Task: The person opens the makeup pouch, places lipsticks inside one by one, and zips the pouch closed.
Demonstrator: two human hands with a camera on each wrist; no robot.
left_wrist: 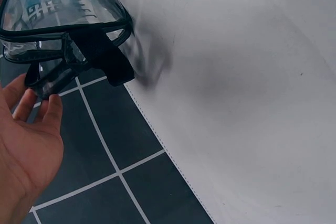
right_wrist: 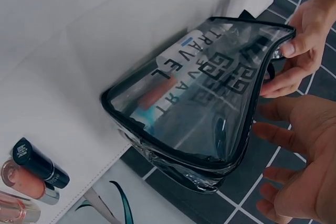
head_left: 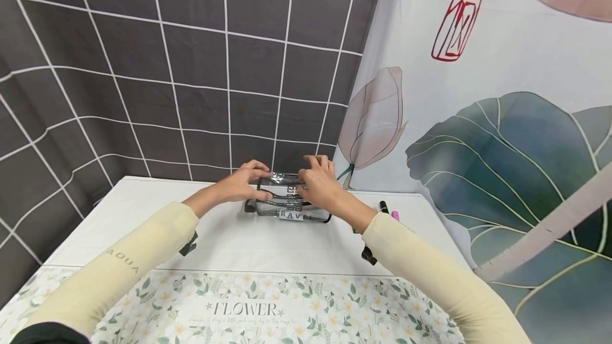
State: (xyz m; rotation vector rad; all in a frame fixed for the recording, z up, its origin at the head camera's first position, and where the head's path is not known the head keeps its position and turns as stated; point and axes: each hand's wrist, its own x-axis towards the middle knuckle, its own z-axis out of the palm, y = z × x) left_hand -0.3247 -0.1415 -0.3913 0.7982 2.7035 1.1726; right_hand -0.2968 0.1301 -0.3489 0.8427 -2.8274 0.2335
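A clear toiletry bag (head_left: 291, 208) with black piping and "TRAVEL" lettering lies on the white table near its back edge. My left hand (head_left: 241, 182) pinches its upper left edge, thumb in front and fingers behind. In the left wrist view, the fingers of that left hand (left_wrist: 34, 135) reach the bag's black-trimmed end, beside a black strap (left_wrist: 102, 53). My right hand (right_wrist: 304, 156) is at the bag's rim with fingers spread and relaxed, two fingertips right at the black trim. Through the clear plastic show a white item (right_wrist: 181, 48) and a salmon-coloured one (right_wrist: 157, 93).
Right of the bag lie a dark capped tube (right_wrist: 41, 162), a peach lip gloss tube (right_wrist: 29, 182) and another pinkish tube (right_wrist: 18, 208). A flower-print mat (head_left: 248, 301) covers the table's front. Behind hangs a dark grid cloth (head_left: 191, 57), with a leaf-print cloth (head_left: 502, 147) at right.
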